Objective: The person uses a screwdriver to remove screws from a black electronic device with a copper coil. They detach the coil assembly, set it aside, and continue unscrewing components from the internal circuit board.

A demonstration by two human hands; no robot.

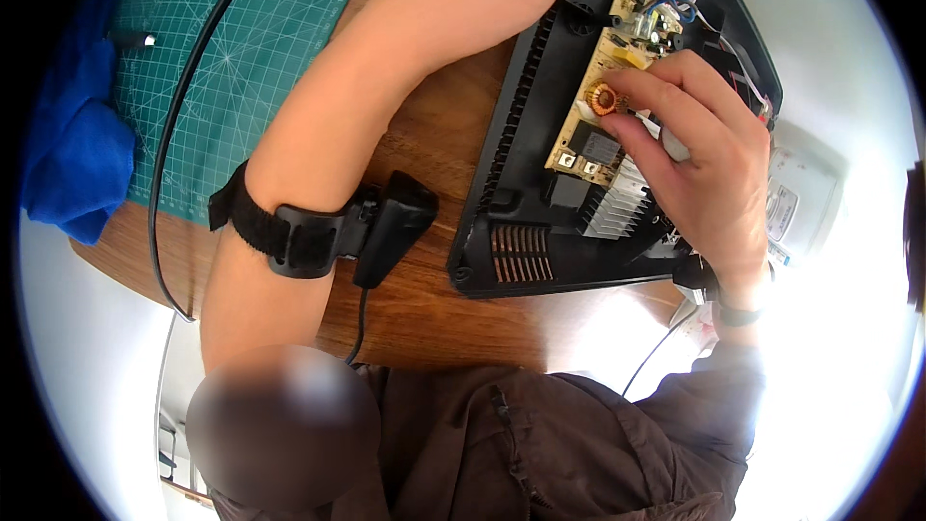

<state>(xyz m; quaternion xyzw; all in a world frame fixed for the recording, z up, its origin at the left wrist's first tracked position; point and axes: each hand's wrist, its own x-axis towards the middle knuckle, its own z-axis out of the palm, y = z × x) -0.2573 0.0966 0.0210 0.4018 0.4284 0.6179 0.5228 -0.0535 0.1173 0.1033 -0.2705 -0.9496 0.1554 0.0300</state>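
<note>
A black plastic appliance housing (502, 232) lies open on the wooden table (424, 145). Inside sits a yellow circuit board (603, 53) with a copper coil (605, 96), a finned metal heat sink (617, 205) and coloured wires (680, 2). My right hand (699, 159) rests over the board, thumb and fingers pinched on it beside the coil, with something white partly hidden beneath them. My left forearm (386, 68) crosses the table toward the top edge, where the hand itself is cut off. A black strap with a small black device (386, 224) wraps that forearm.
A green cutting mat (241, 29) covers the far left of the table, with a blue cloth (77, 154) at its left edge. A black cable (166, 145) curves across the mat. A white box-like device (801, 195) stands right of the housing.
</note>
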